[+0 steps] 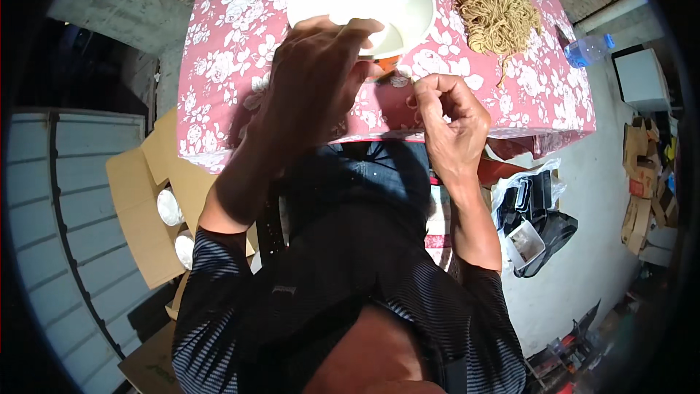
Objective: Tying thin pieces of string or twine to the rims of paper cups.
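Apparently I am in the middle of fine fingertip work above the near side of a round, white, smooth-walled bowl [425,11]. My left hand [312,58] hangs over the bowl's near left part, its fingers bent, with a gap between the upper and lower ones; deep shade keeps me from telling whether it has hold of anything. My right hand [459,120] is just to the right and nearer my body, thumb and forefinger tips drawn together, the other fingers loosely curled; anything between those tips is too small to make out. As I judge it, the next move calls for a narrow, steady pinch and little force. The bowl's mouth faces up, and being round it has no clear long axis. Beyond my right hand and to its right, a loosely tangled, tan heap of string-like strands [497,13] lies on a pink cloth with white flowers [536,106]. I cannot tell the strands' material; the heap is roughly as wide as deep, so its long axis is unclear, but one loose tail points from its near edge toward me. Farther right of that hand is a clear, blue-tinted bottle [588,52].
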Available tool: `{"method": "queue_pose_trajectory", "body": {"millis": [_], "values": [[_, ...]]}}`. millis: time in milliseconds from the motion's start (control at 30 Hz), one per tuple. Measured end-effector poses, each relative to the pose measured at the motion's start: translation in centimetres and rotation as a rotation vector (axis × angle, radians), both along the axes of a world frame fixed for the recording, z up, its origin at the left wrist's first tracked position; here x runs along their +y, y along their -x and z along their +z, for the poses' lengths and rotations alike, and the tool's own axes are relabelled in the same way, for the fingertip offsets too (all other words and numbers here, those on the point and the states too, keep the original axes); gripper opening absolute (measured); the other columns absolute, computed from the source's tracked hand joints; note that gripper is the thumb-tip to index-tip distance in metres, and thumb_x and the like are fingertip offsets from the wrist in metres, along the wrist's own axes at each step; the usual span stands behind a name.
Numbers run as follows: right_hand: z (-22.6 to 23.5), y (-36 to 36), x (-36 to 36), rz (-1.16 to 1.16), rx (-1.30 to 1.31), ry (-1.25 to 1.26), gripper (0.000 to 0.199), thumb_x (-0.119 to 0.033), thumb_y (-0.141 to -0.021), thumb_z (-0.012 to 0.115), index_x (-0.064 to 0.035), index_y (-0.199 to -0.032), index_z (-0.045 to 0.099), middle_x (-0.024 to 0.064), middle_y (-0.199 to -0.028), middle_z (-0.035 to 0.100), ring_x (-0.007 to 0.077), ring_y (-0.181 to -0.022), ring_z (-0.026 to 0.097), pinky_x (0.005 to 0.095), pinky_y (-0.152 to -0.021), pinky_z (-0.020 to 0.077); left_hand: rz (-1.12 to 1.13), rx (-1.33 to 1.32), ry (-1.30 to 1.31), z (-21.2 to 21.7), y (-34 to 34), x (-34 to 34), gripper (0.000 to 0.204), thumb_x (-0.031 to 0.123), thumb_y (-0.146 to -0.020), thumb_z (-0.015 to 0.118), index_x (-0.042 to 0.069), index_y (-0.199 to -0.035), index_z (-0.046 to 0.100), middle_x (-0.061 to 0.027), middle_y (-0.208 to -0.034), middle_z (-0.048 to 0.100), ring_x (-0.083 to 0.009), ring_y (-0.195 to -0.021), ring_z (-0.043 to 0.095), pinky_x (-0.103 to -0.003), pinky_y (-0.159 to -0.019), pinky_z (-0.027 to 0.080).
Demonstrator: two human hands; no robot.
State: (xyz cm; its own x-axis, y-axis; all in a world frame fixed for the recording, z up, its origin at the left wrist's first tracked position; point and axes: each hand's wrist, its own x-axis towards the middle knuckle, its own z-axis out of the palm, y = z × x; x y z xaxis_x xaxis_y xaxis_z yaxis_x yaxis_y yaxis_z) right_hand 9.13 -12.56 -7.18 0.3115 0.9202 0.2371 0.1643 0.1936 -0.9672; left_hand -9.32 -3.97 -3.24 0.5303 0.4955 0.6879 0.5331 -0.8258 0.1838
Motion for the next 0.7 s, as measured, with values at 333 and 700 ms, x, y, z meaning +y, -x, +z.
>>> {"method": "queue_pose_trajectory", "body": {"millis": [333,700], "values": [[-1.0,1.0,1.3,-0.114,-0.112,-0.116,0.006,-0.004,-0.091,0.073,0.0021,-0.091,0.071,-0.0002,-0.067,0.064,0.0012,-0.058,0.051,0.0209,-0.05,0.0398,0.076,0.032,0.269,0.5,-1.0,-0.5,0.033,0.013,-0.088,0.075,0.009,-0.118,0.061,-0.0098,-0.078,0.072,-0.0303,-0.074,0.072,-0.042,-0.07,0.054],[-1.4,1.3,2.0,-0.12,-0.132,-0.139,0.007,-0.004,-0.091,0.073,0.0028,-0.092,0.071,0.0034,-0.068,0.068,0.0042,-0.059,0.057,0.0226,-0.052,0.0451,0.073,0.042,0.282,0.3,-1.0,-0.5,0.031,0.013,-0.09,0.073,0.008,-0.117,0.059,-0.0099,-0.077,0.072,-0.0296,-0.072,0.072,-0.042,-0.065,0.053]]}}
